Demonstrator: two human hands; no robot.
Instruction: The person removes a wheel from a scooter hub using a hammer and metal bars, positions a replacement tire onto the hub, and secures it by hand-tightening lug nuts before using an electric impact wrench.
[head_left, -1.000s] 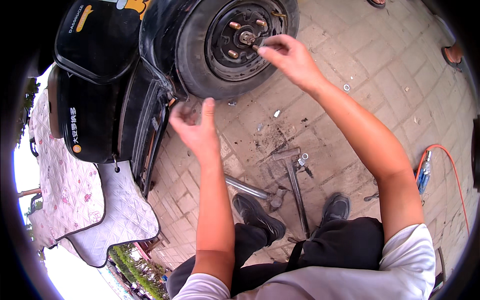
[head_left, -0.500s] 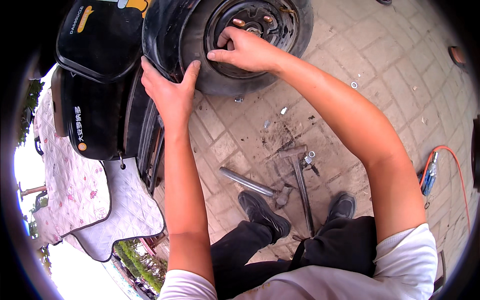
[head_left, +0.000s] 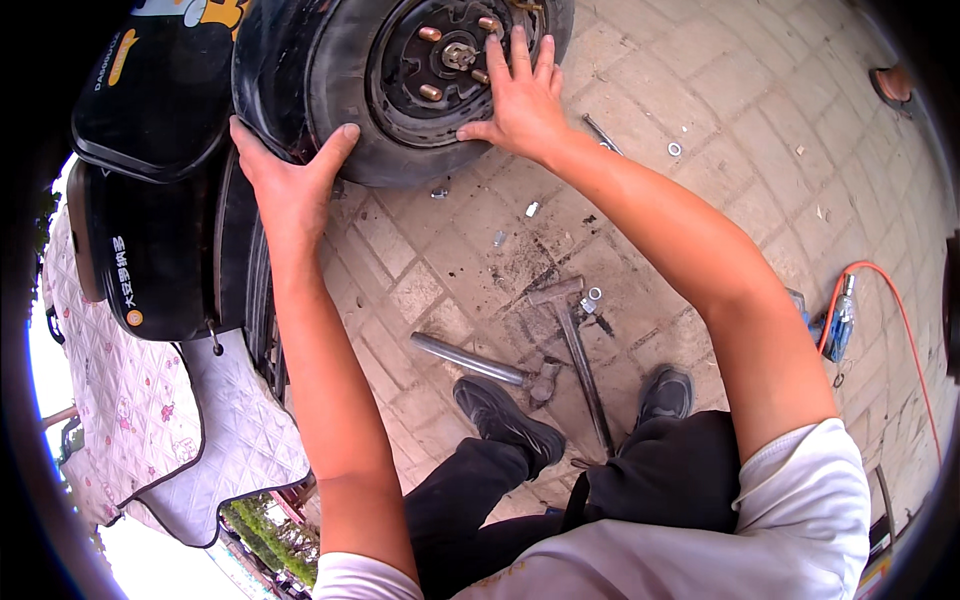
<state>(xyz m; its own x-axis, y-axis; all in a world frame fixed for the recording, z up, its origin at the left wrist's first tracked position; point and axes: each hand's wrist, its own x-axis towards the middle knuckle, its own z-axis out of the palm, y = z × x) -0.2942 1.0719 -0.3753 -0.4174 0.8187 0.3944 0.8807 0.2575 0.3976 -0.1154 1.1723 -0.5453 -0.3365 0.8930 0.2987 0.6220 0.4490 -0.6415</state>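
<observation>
A black tyre (head_left: pixel 335 85) on a dark steel rim stands at the upper left, with several copper-coloured studs around its hub (head_left: pixel 460 56). Against the tyre's lower left edge rests my left hand (head_left: pixel 285 195), thumb and forefinger spread wide; its other fingers are hidden. My right hand (head_left: pixel 525 110) lies open along the rim's right side, fingertips close to the studs and thumb at the lower rim edge. Neither hand clasps a loose object.
Between wheel and feet lie a hammer (head_left: pixel 580 355), another hammer with a metal handle (head_left: pixel 470 358), nuts (head_left: pixel 593 296) and a washer (head_left: pixel 675 149). A rod (head_left: pixel 602 134) lies past my right wrist. At right is a blue tool (head_left: pixel 842 325) with an orange hose (head_left: pixel 905 325). Quilted covers (head_left: pixel 135 400) hang left.
My right hand has opened out from curled fingers at the hub and shifted to the rim's right side, uncovering more studs. My left hand stays by the tyre while the view shifts.
</observation>
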